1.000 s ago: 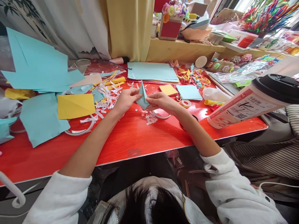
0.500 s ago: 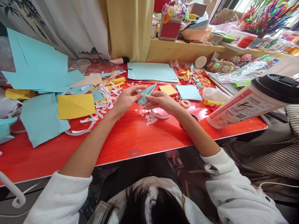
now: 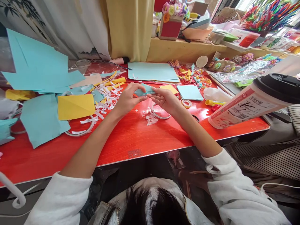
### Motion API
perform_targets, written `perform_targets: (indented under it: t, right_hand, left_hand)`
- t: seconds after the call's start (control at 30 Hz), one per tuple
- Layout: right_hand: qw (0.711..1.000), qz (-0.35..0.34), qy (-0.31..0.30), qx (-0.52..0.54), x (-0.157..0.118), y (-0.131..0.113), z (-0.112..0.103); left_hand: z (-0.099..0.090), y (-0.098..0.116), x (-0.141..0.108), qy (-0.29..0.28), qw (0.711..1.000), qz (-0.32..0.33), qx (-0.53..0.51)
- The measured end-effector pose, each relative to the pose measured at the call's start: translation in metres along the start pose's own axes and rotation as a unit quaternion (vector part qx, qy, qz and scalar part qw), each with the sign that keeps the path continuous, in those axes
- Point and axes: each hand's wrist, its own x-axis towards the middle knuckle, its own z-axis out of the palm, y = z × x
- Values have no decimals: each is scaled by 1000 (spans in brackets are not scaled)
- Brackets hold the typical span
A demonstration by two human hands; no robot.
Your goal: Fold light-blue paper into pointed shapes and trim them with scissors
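Note:
Between my hands, just above the red table (image 3: 140, 137), is a small folded piece of light-blue paper (image 3: 145, 90). My left hand (image 3: 127, 99) grips its left side, with the thumb below and the fingers above. At the right end, my right hand (image 3: 164, 98) pinches the paper between thumb and fingers, its other fingers curled beneath. Part of the paper is hidden behind my fingers. Under my right hand a white ring-shaped roll (image 3: 161, 117) lies on the table, beside a little heap of white paper scraps (image 3: 150, 118).
A stack of blue sheets (image 3: 152, 72) lies behind my hands, with small blue squares (image 3: 189, 92) and yellow paper (image 3: 169, 89) to the right. A tall lidded cup (image 3: 243, 104) stands right. Shredded strips (image 3: 107, 101), a yellow sheet (image 3: 76, 107) and large blue sheets (image 3: 42, 118) cover the left.
The folded blue paper has turned from a steep, pointed tilt to lying nearly level. My left fingers now arch over it, and my right hand has rolled with its fingers curling beneath.

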Motion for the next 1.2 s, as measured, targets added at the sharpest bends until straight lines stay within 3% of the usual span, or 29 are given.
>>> perform_targets:
  t: [0.17,0.33,0.47,0.77,1.0,1.2]
  right_hand:
    - [992,56,-89,-70,-4,-6,-5]
    - [986,43,-125,-100,-9,-8,-1]
    - [987,11,-115,-107,-9,-7,2]
    - [988,15,-120,-92,-9,-7,3]
    - [985,0,-107,-137,-12,-9,9]
    - [983,-16,-80,-161,-7,-2,11]
  left_hand:
    - [-3,1,2,41,999,-17,-28]
    - [-2,1,3,35,996,-27,-76]
    - [-1,0,3,32,992,-38,-112]
    - [-3,-1,4,39,989,-55,-135]
    - [-7,-2,3,35,999,-15,-11]
    - [0,-9,1,50,997,-63,-16]
